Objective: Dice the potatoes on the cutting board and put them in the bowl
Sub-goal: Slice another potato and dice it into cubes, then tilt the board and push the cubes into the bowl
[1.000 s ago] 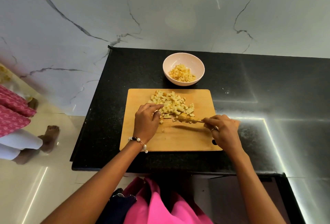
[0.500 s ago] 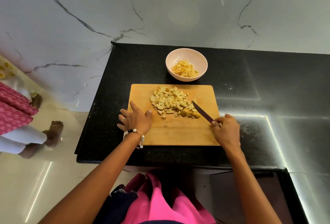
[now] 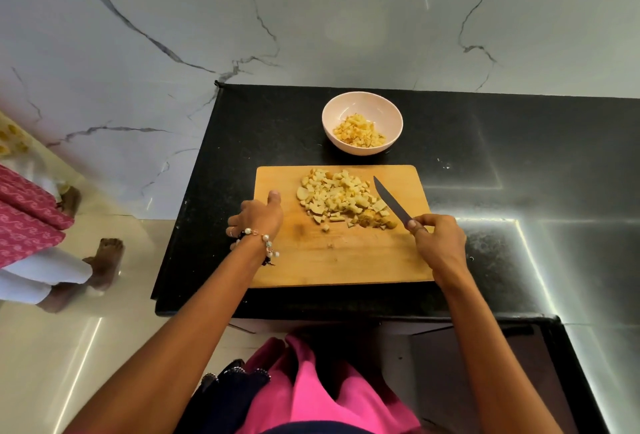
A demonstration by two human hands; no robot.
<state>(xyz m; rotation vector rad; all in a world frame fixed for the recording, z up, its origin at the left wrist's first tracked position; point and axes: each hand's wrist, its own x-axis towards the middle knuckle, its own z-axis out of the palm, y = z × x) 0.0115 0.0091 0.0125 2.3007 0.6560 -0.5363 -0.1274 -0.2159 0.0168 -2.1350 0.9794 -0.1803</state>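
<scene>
1. The cutting board (image 3: 341, 257) is laid on the black counter (image 3: 519, 163), near the counter's front edge and toward its left end.
2. A heap of diced potatoes (image 3: 341, 196) is spread over the far half of the board; a few loose cubes are scattered just in front of the heap.
3. The bowl (image 3: 362, 123) is set on the counter just beyond the board's far edge, close to the counter's back edge, and more potato dice are held inside it.
4. The knife (image 3: 392, 203) is gripped by the right hand (image 3: 438, 243), whose fingers are curled round the handle at the board's right edge. The blade is angled up and away, its tip beside the right side of the heap; half a second ago the blade was held at much the same slant, whereas one second ago it was laid nearly flat across the front of the heap.
5. The left hand (image 3: 258, 220) is placed at the board's left edge, the thumb stretched forward over the wood and the fingers bent down past the edge toward the counter. Whether the edge is gripped cannot be told. One second ago this hand was pressed against the heap; it has since been drawn back to the left, clear of the potatoes.
6. A beaded bracelet (image 3: 265, 243) is worn on the left wrist.
</scene>
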